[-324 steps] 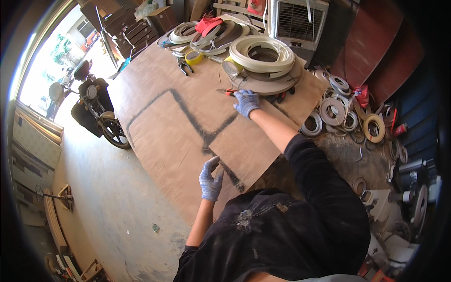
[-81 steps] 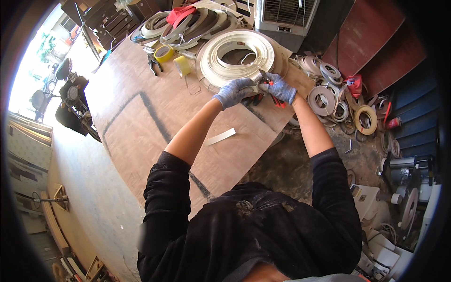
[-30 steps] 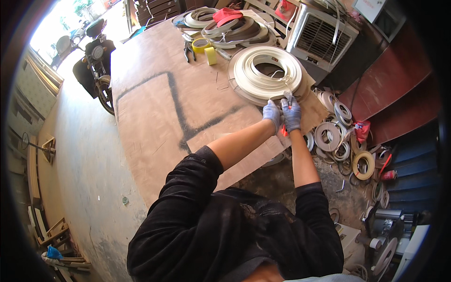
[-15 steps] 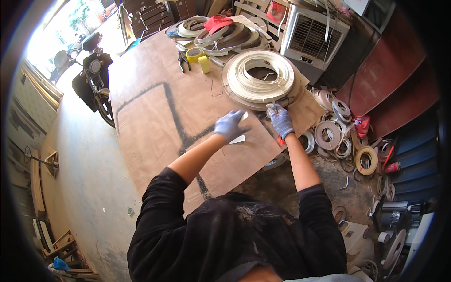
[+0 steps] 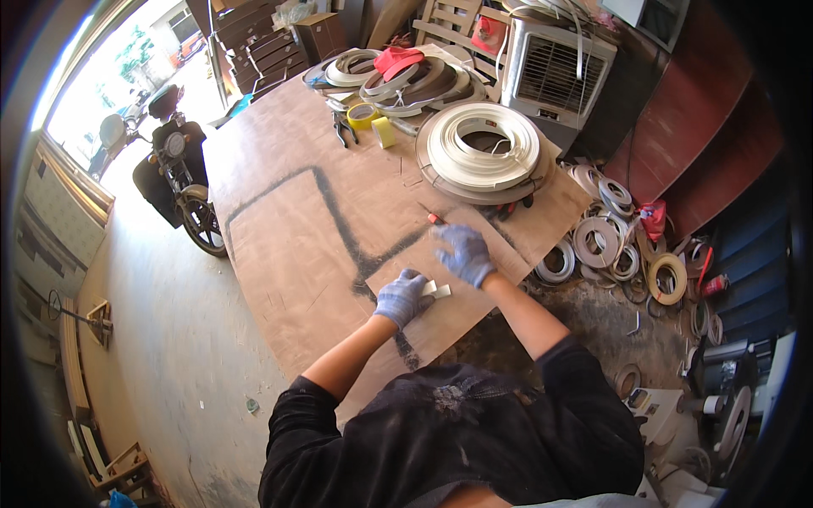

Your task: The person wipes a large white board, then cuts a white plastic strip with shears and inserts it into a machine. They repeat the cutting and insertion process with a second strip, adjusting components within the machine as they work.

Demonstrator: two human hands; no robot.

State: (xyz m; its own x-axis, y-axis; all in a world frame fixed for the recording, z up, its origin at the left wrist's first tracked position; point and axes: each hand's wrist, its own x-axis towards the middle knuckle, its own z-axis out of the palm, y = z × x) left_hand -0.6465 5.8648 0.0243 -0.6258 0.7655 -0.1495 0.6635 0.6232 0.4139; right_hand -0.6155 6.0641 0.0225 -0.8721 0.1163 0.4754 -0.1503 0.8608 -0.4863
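Two short white strips (image 5: 434, 290) of edge banding lie on the plywood sheet (image 5: 288, 245), close to its near edge and just right of the thick black line (image 5: 339, 224) painted across it. The left hand (image 5: 401, 296), in a blue-grey knit glove, rests on the strips' left end with its fingers curled down over them, pressing rather than pinching. The right hand (image 5: 462, 254), gloved the same way, hovers just beyond the strips toward the far side, fingers loosely bent and blurred; whether it grips anything I cannot tell. A red-handled tool (image 5: 433, 216) lies on the sheet just past the right hand.

Farther toward the sheet's far right corner sits a large coil of white banding (image 5: 483, 152) on a round grey disc. Along the far edge lie a pair of pliers (image 5: 342, 131), a yellow tape roll (image 5: 362, 114) and a small yellow block (image 5: 384, 131), with more grey and white coils (image 5: 406, 80) stacked behind them and a red cap (image 5: 398, 59) on top.

Off the sheet's right edge, smaller rolls of banding (image 5: 597, 241) are scattered on the ground. A white air cooler (image 5: 555, 72) stands beyond the far right corner. Past the sheet's left edge a motorcycle (image 5: 174, 173) is parked on the concrete floor (image 5: 169, 356).
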